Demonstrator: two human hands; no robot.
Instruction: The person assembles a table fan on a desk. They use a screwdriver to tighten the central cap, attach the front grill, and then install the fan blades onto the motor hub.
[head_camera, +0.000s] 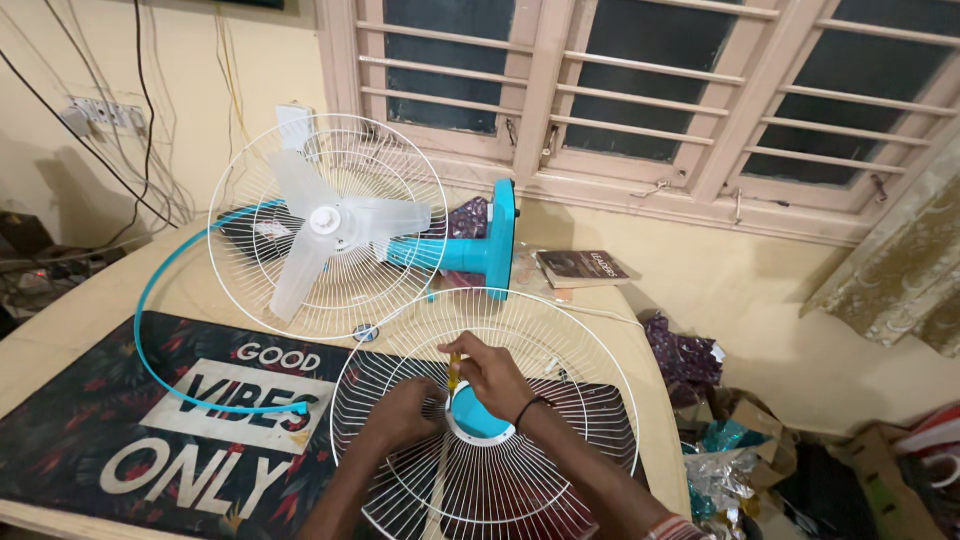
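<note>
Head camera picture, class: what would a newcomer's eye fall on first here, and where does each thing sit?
First, the white wire fan guard lying flat at the near table edge, where the left hand steadies it and the right hand holds a yellow-handled screwdriver at its blue centre cap. Behind it a blue table fan lies on its side with clear blades, and a loose blue rim band curves over the dark printed mat.

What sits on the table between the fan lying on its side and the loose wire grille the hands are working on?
A small round dark piece lies on the table between the fan and grille, in the head view.
</note>
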